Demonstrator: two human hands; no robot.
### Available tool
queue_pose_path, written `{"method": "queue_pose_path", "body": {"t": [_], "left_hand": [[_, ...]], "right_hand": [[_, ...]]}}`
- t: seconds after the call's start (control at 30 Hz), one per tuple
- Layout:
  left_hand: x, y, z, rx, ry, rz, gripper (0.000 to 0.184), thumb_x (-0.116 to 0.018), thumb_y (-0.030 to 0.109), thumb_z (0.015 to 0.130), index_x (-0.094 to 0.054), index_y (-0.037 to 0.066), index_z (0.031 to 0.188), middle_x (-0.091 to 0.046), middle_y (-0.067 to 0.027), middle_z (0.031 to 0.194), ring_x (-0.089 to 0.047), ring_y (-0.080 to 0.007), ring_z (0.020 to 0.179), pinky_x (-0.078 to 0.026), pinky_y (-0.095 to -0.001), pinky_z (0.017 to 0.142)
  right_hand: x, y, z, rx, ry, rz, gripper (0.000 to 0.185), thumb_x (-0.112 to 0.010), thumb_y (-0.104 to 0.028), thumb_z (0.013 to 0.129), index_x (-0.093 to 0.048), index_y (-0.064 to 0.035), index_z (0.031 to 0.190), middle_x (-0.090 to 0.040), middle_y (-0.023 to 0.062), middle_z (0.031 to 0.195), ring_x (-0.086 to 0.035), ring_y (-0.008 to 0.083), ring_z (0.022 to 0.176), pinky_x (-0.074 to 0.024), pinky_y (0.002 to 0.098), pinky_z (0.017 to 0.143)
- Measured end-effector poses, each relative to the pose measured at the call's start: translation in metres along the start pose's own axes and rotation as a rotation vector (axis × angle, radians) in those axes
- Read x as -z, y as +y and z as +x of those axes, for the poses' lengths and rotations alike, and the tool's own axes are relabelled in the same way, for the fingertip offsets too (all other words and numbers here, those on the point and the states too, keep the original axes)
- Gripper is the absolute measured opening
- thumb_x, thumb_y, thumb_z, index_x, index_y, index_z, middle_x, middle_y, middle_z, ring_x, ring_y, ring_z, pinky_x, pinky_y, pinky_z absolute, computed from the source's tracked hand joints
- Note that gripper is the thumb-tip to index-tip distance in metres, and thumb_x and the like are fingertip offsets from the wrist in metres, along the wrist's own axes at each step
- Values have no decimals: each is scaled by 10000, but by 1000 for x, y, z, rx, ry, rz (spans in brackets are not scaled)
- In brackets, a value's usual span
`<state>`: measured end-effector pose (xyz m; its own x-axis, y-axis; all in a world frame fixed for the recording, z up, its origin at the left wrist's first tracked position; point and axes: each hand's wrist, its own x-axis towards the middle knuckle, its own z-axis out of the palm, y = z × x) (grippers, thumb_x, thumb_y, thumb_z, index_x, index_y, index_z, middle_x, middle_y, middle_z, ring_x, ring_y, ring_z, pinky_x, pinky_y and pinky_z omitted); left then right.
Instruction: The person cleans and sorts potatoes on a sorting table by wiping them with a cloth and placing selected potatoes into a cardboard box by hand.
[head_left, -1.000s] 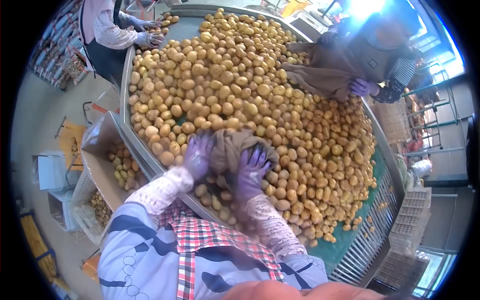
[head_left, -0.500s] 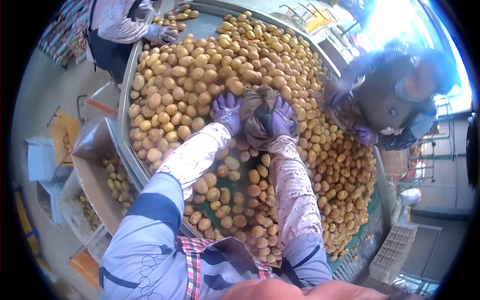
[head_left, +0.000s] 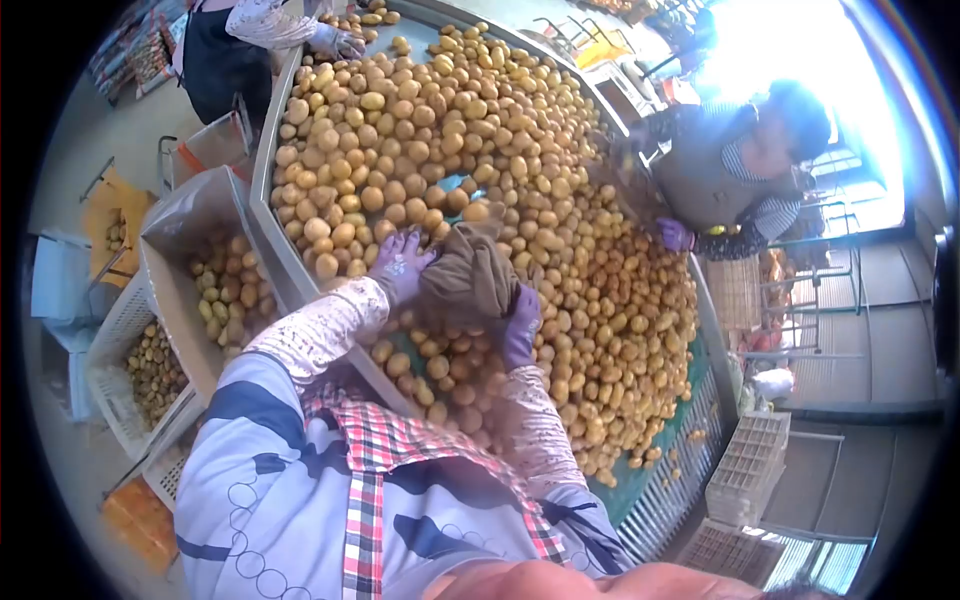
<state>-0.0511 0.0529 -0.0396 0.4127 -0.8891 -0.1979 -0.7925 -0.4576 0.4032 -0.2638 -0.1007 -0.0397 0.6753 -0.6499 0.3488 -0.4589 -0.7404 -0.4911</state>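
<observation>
A bunched brown cloth (head_left: 468, 272) lies on a broad heap of potatoes (head_left: 440, 130), between my two hands. My left hand (head_left: 402, 268), in a purple glove, is at the cloth's left edge with its fingers spread over potatoes. At the cloth's right side, my right hand (head_left: 522, 328), also purple-gloved, has its fingers closed on the fabric's edge. Both forearms wear pale patterned sleeves. Potatoes under the cloth are hidden.
A metal-rimmed sorting table (head_left: 262, 165) carries the heap. At left stand a cardboard box (head_left: 185, 330) and a white crate (head_left: 112, 405), both holding potatoes. One co-worker (head_left: 715, 165) works across at right, another's gloved hand (head_left: 338, 42) at top left. Stacked crates (head_left: 748, 465) stand lower right.
Both hands and the cloth have come nearer my body and slightly left in view. A patch of blue surface now shows among the potatoes beyond them. My view has shifted.
</observation>
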Motion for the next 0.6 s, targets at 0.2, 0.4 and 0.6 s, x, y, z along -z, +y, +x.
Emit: {"method": "queue_pose_path", "body": {"t": [0.2, 0.4, 0.6], "left_hand": [[-8, 41, -103, -120, -7, -8, 639, -647, 229, 726, -511, 172, 1348, -403, -164, 1425, -341, -400, 1340, -195, -547, 1124], [3, 25, -148, 77, 59, 189, 670, -638, 291, 726, -487, 120, 1356, -423, -204, 1391, -383, -373, 1308, -227, -514, 1105], [2, -20, -65, 37, 223, 248, 595, -496, 158, 853, -400, 140, 1440, -245, -228, 1519, -308, -401, 1362, -185, -483, 1149]], "right_hand": [[84, -53, -104, -283, -44, 340, 512, -737, -95, 720, -534, -36, 1186, -585, 136, 1130, -582, 267, 970, -461, 381, 906], [27, -102, -141, -47, -409, -550, 466, -405, -165, 926, -386, -92, 1385, -426, 204, 1396, -430, 370, 1268, -240, 668, 1032], [-55, -103, -41, 24, -241, -593, 522, -552, -284, 853, -434, -116, 1333, -373, 241, 1404, -324, 442, 1342, -223, 739, 986]]}}
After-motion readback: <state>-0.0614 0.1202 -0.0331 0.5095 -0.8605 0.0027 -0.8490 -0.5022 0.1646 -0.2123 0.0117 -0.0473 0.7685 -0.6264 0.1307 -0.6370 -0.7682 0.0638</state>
